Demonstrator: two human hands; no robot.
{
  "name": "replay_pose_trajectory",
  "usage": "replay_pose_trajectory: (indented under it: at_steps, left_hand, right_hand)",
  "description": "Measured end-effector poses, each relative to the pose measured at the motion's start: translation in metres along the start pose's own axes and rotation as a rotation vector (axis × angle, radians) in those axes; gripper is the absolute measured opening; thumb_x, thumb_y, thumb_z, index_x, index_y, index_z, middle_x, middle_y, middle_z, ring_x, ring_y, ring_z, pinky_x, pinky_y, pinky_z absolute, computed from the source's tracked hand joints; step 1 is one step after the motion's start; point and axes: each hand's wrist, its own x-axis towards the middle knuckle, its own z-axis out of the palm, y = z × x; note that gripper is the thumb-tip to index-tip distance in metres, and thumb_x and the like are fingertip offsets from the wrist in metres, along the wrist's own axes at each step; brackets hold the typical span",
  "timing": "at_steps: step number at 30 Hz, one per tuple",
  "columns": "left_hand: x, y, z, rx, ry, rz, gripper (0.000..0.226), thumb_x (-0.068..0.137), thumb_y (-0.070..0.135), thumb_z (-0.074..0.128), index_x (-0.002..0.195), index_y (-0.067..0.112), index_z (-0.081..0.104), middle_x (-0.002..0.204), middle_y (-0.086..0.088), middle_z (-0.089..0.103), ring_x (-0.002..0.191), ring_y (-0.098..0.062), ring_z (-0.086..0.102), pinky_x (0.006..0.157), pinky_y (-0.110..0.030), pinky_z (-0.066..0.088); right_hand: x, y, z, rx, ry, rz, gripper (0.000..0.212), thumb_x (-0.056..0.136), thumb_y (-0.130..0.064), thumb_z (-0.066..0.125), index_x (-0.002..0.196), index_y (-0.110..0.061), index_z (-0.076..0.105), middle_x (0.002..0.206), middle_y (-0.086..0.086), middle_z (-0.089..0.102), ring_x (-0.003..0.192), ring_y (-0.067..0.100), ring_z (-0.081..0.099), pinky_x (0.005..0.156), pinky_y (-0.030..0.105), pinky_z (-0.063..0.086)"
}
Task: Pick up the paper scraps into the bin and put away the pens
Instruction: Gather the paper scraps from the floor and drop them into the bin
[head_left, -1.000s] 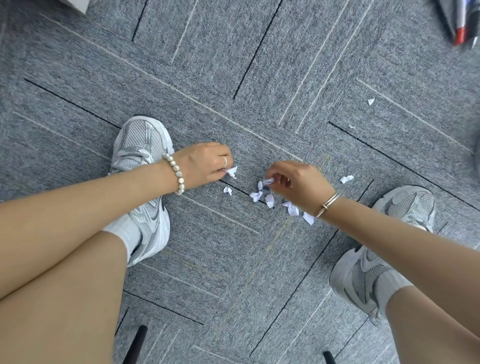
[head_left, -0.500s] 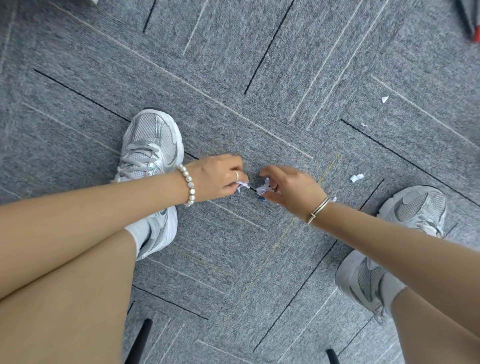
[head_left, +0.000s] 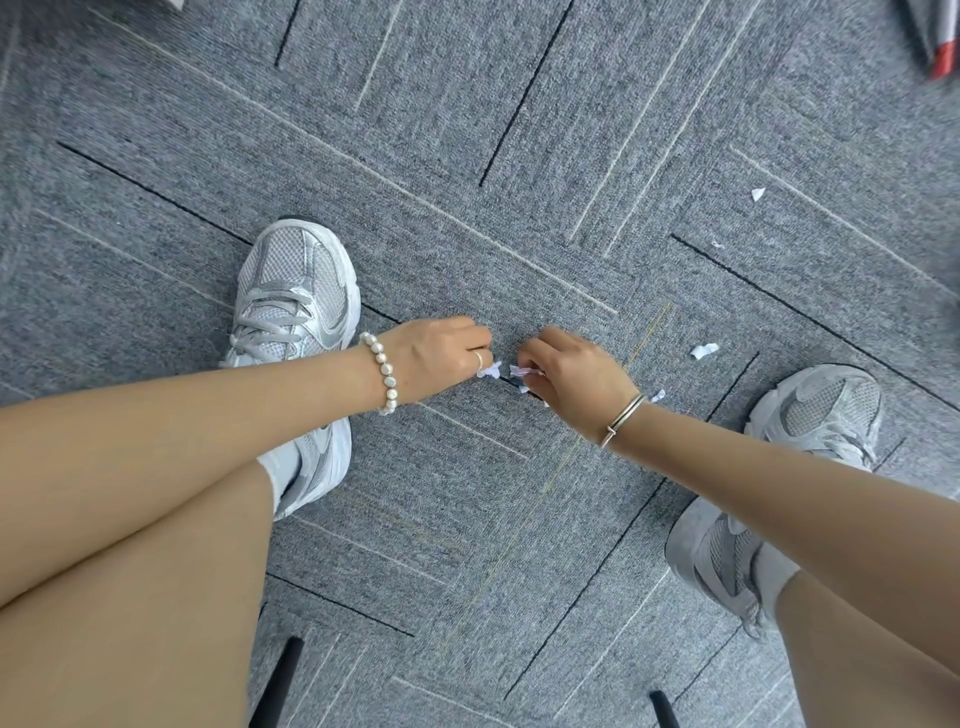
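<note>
Both my hands are down on the carpet, left hand fingers curled on a paper scrap, right hand fingers pinching another scrap; I think more hide beneath. Pinch low, gather inward, then reach the stray scrap beyond my right fingers; pens far off

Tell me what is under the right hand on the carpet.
The right hand pinches white paper scraps at its fingertips. One more scrap peeks out beside the wrist. The hand covers the carpet beneath it, so any further scraps there cannot be seen.
</note>
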Motion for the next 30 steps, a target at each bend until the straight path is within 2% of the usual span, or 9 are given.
replay_pose_trajectory:
  at_steps: [5, 7, 11, 17, 20, 23, 26, 29, 30]
  left_hand:
    - [0.007, -0.001, 0.0, -0.003, -0.026, -0.007, 0.016, 0.064, 0.01, 0.076, 0.077, 0.005, 0.068, 0.071, -0.004, 0.061, 0.062, -0.014, 0.059, 0.055, -0.022, 0.054]
    - [0.009, 0.001, -0.001, -0.055, -0.021, -0.072, 0.014, 0.073, 0.011, 0.066, 0.083, 0.001, 0.065, 0.075, -0.007, 0.06, 0.065, -0.017, 0.06, 0.056, -0.024, 0.055]
    - [0.012, 0.004, -0.001, -0.205, -0.061, -0.263, 0.025, 0.093, 0.018, 0.041, 0.107, 0.005, 0.057, 0.099, -0.004, 0.054, 0.085, -0.011, 0.052, 0.078, -0.019, 0.045]
    - [0.021, 0.008, -0.006, -0.395, -0.044, -0.519, 0.023, 0.089, 0.021, 0.049, 0.108, 0.011, 0.059, 0.09, 0.006, 0.046, 0.062, -0.007, 0.045, 0.052, -0.011, 0.035]
    - [0.023, 0.01, -0.008, -0.475, 0.035, -0.596, 0.021, 0.086, 0.02, 0.056, 0.104, 0.013, 0.06, 0.089, 0.001, 0.054, 0.065, -0.011, 0.051, 0.057, -0.025, 0.05]
    - [0.025, 0.013, -0.011, -0.527, 0.088, -0.61, 0.029, 0.083, 0.019, 0.06, 0.11, 0.02, 0.051, 0.085, 0.002, 0.056, 0.066, -0.015, 0.057, 0.058, -0.035, 0.054]
    - [0.027, 0.013, -0.012, -0.44, 0.038, -0.57, 0.04, 0.084, 0.021, 0.058, 0.122, 0.028, 0.048, 0.086, 0.003, 0.053, 0.062, -0.01, 0.05, 0.052, -0.025, 0.049]
    - [0.028, 0.012, -0.008, -0.424, 0.045, -0.557, 0.033, 0.086, 0.023, 0.056, 0.118, 0.028, 0.055, 0.085, 0.004, 0.049, 0.053, -0.001, 0.035, 0.047, -0.013, 0.029]
    - [0.028, 0.012, -0.008, -0.437, 0.055, -0.562, 0.03, 0.085, 0.023, 0.057, 0.115, 0.026, 0.057, 0.085, 0.003, 0.049, 0.053, -0.001, 0.036, 0.046, -0.013, 0.029]
  right_hand:
    - [-0.003, 0.012, -0.017, 0.094, 0.055, 0.077, 0.016, 0.086, -0.016, 0.056, 0.1, -0.008, 0.06, 0.097, 0.003, 0.057, 0.078, 0.011, 0.051, 0.076, 0.017, 0.044]
    - [-0.006, 0.019, -0.025, 0.097, 0.123, 0.117, 0.015, 0.085, -0.015, 0.058, 0.098, -0.008, 0.06, 0.094, 0.002, 0.058, 0.075, 0.01, 0.052, 0.072, 0.019, 0.046]
    - [-0.02, 0.028, -0.027, 0.086, 0.145, 0.096, 0.011, 0.081, -0.013, 0.062, 0.09, -0.006, 0.061, 0.086, 0.005, 0.06, 0.071, 0.013, 0.054, 0.067, 0.026, 0.053]
    - [-0.03, 0.024, -0.016, 0.052, 0.067, 0.018, 0.014, 0.073, -0.022, 0.06, 0.083, -0.012, 0.064, 0.095, 0.004, 0.061, 0.085, 0.017, 0.059, 0.074, 0.02, 0.046]
    - [-0.026, 0.019, -0.01, 0.055, 0.061, -0.028, 0.013, 0.07, -0.022, 0.065, 0.08, -0.014, 0.064, 0.098, 0.004, 0.062, 0.089, 0.019, 0.059, 0.073, 0.025, 0.052]
    - [-0.018, 0.014, -0.003, 0.018, 0.076, -0.083, 0.012, 0.068, -0.018, 0.07, 0.079, -0.013, 0.064, 0.088, 0.003, 0.063, 0.082, 0.02, 0.059, 0.069, 0.027, 0.054]
    - [-0.011, 0.014, 0.0, 0.008, 0.087, -0.111, 0.011, 0.072, -0.012, 0.069, 0.082, -0.011, 0.064, 0.083, 0.005, 0.064, 0.076, 0.021, 0.06, 0.068, 0.03, 0.056]
    - [-0.011, 0.014, 0.002, 0.023, 0.088, -0.093, 0.016, 0.073, -0.01, 0.068, 0.088, -0.01, 0.061, 0.078, 0.005, 0.064, 0.072, 0.021, 0.061, 0.065, 0.032, 0.056]
    - [-0.012, 0.014, 0.002, 0.034, 0.092, -0.082, 0.018, 0.074, -0.011, 0.068, 0.09, -0.01, 0.061, 0.077, 0.005, 0.064, 0.071, 0.021, 0.061, 0.065, 0.031, 0.056]
